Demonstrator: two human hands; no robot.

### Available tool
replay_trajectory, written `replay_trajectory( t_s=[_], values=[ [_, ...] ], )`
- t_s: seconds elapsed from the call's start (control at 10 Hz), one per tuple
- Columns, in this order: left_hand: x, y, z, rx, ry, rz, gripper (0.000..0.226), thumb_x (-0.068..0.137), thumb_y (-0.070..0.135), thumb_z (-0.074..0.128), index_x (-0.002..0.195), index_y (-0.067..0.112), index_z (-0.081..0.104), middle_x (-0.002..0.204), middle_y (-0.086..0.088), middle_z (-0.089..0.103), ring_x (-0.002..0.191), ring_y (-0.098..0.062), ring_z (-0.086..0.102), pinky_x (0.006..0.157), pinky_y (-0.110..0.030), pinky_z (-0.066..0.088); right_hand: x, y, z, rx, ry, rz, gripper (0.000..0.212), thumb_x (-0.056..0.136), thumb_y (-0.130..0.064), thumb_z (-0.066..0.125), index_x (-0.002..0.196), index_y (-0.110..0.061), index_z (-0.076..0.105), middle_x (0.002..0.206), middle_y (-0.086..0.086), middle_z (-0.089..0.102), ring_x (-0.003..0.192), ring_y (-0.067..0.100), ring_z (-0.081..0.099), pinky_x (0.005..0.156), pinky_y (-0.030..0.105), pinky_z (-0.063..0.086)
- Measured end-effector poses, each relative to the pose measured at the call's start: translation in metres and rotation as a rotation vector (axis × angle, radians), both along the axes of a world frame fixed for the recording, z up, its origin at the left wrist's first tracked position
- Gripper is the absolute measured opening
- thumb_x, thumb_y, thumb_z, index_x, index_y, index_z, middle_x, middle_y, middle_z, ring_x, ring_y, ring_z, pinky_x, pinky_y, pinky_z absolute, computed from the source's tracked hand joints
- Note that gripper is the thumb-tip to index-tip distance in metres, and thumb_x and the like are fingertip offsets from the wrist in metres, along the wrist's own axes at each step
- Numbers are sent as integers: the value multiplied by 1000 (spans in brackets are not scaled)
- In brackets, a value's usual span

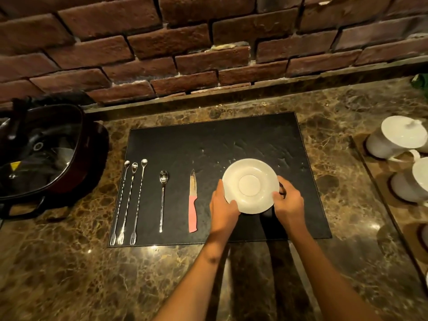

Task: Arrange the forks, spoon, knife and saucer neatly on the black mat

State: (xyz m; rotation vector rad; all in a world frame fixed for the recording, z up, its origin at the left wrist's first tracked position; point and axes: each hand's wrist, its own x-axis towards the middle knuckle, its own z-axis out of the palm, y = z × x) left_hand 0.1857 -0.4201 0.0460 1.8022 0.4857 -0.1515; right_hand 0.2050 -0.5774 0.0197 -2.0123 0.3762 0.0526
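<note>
A black mat [208,144] lies on the marble counter. Three long twisted-handle forks [129,200] lie side by side along its left edge, tines toward me. Right of them rests a long spoon [162,200], bowl pointing away. A pink-handled knife [192,202] lies further right, blade pointing away. The white saucer [250,185] sits over the mat's right half. My left hand [223,206] grips its lower left rim and my right hand [288,202] grips its lower right rim. Whether the saucer touches the mat I cannot tell.
A dark electric pot with a glass lid [44,154] stands at the left of the counter. White cups [398,140] sit on a wooden tray [370,163] at the right. A brick wall [208,42] rises behind the counter.
</note>
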Motion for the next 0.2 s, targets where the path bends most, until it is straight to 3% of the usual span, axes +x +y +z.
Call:
replay_trajectory(
  t_s=[0.1,0.2],
  values=[
    [2,6,1,29,92,-27,62,95,8,63,151,26,43,143,-6,52,134,-28,50,108,-57,50,3,-3,6,-20,81,-18,45,96,-15,53,139,-9,47,128,14,62,114,28,60,97,39,47],
    [-4,17,8,120,150,-16,74,98,10,59,162,21,24,150,-12,39,127,-28,52,111,-43,46,-1,1,23,-55,122,-58,48,96,-20,50,144,-14,42,139,14,53,123,28,53,103,39,41]
  ],
)
